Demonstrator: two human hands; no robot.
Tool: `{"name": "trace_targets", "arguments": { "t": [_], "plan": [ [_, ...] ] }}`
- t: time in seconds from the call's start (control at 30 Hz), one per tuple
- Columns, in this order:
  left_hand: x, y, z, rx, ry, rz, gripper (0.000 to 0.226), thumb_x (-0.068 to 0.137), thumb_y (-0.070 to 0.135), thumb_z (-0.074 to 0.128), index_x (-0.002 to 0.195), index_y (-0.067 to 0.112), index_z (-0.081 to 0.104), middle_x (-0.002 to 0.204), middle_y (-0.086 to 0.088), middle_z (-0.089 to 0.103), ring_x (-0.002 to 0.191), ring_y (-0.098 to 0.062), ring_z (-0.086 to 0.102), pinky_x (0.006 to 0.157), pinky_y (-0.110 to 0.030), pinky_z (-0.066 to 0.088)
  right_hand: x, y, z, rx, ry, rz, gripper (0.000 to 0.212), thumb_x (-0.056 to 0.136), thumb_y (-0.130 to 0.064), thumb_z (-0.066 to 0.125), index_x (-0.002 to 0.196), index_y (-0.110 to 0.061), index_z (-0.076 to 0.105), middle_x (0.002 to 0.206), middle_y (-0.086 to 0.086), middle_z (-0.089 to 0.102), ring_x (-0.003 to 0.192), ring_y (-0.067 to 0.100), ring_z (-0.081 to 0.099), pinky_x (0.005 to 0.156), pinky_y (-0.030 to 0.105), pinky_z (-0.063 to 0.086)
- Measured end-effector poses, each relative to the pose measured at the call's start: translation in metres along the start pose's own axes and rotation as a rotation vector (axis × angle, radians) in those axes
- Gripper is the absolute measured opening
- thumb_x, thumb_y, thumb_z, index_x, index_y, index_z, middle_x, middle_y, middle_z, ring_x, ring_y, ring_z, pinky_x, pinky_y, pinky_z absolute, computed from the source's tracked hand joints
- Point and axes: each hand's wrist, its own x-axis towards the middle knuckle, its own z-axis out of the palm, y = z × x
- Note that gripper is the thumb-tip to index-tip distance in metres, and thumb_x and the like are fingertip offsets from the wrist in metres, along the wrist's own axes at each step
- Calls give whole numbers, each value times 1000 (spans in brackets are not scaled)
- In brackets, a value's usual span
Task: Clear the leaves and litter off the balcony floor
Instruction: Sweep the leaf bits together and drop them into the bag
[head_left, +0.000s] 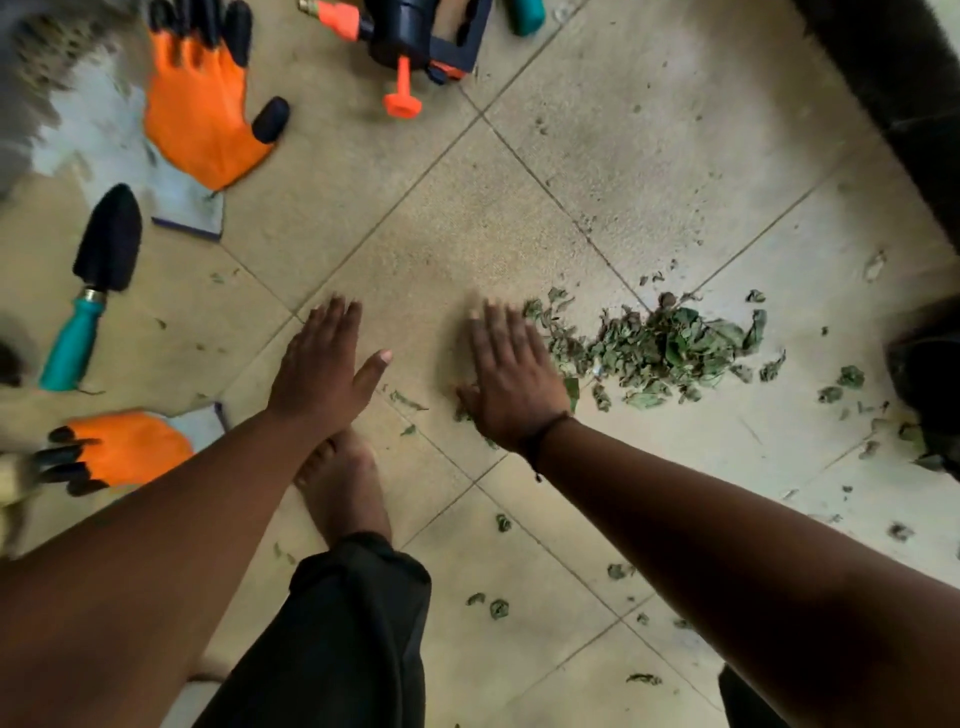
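Observation:
A heap of dry green leaves (660, 353) lies on the beige tiled floor (649, 171), right of centre. My right hand (511, 374) lies flat on the tiles with straight fingers, its outer edge touching the left side of the heap. My left hand (322, 364) is also flat and spread, hovering or resting on the floor left of it, holding nothing. Loose leaf scraps (498, 605) are scattered over the tiles below and to the right of the heap.
An orange claw-tipped glove (202, 114) lies top left, a second one (124, 449) at the left edge. A black trowel with a teal handle (91, 291) lies between them. A dark sprayer with orange parts (415, 47) sits at the top. My bare foot (343, 483) stands under my left wrist.

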Motion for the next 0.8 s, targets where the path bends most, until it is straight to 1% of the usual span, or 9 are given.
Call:
{"name": "trace_targets", "arguments": {
  "t": [0.1, 0.17, 0.27, 0.3, 0.37, 0.47, 0.63, 0.7, 0.8],
  "plan": [
    [-8, -20, 4, 44, 7, -19, 76, 98, 46, 48, 157, 11, 16, 164, -15, 13, 151, -33, 10, 120, -47, 15, 36, -17, 2, -188, -6, -216, 68, 103, -44, 25, 156, -19, -9, 162, 9, -15, 150, 33, -9, 120, 45, -4],
    [-12, -30, 8, 115, -24, -21, 79, 98, 49, 48, 157, 11, 12, 164, -15, 10, 151, -33, 8, 120, -47, 15, 49, -3, 1, -294, 4, -282, 65, 102, -31, 31, 156, -22, -4, 164, 9, -7, 150, 35, -1, 120, 47, 4],
    [-15, -30, 11, 139, -82, -46, 84, 98, 54, 43, 158, 12, 2, 165, -13, -2, 152, -31, -1, 121, -46, 10, 30, 39, -8, -385, 35, -353, 59, 93, -18, 47, 149, -10, 33, 157, 17, 29, 141, 41, 31, 113, 51, 29],
    [-16, -26, 14, 138, -94, -43, 86, 98, 55, 42, 158, 13, -1, 165, -13, -6, 152, -31, -4, 121, -45, 8, 17, 57, -8, -418, 31, -379, 54, 87, -16, 52, 140, -5, 47, 148, 20, 43, 133, 43, 43, 107, 52, 39],
    [-19, -13, 20, 103, -119, -36, 89, 97, 57, 41, 157, 13, -7, 164, -14, -13, 152, -30, -9, 122, -45, 5, -9, 90, -6, -462, 22, -379, 47, 80, -18, 64, 124, -1, 61, 130, 22, 59, 117, 44, 56, 98, 52, 49],
    [-28, 12, 35, 5, -208, -106, 98, 95, 64, 39, 154, 14, -21, 159, -17, -27, 150, -32, -18, 122, -45, -1, -41, 107, 0, -420, 83, -318, 36, 85, -23, 62, 116, -5, 66, 119, 22, 63, 111, 40, 61, 101, 51, 46],
    [-53, 68, 69, -49, -416, -262, 113, 89, 75, 37, 146, 9, -34, 151, -19, -42, 141, -37, -35, 117, -51, -12, -52, 65, 7, -141, 189, -228, 36, 83, -25, 67, 117, -12, 63, 123, 15, 62, 113, 36, 57, 101, 51, 42],
    [-64, 102, 88, -130, -483, -183, 115, 87, 76, 41, 148, 11, -32, 152, -19, -41, 139, -40, -37, 117, -52, -12, -48, 56, 8, -77, 207, -129, 37, 84, -24, 65, 119, -14, 61, 124, 14, 60, 114, 36, 56, 101, 50, 40],
    [-88, 156, 102, -330, -554, 65, 109, 89, 66, 51, 153, 18, -23, 160, -10, -28, 147, -33, -24, 122, -48, 1, -49, 57, 7, 14, 170, 63, 40, 83, -20, 61, 123, -14, 58, 128, 15, 57, 120, 37, 51, 103, 50, 36]
  ]
}}
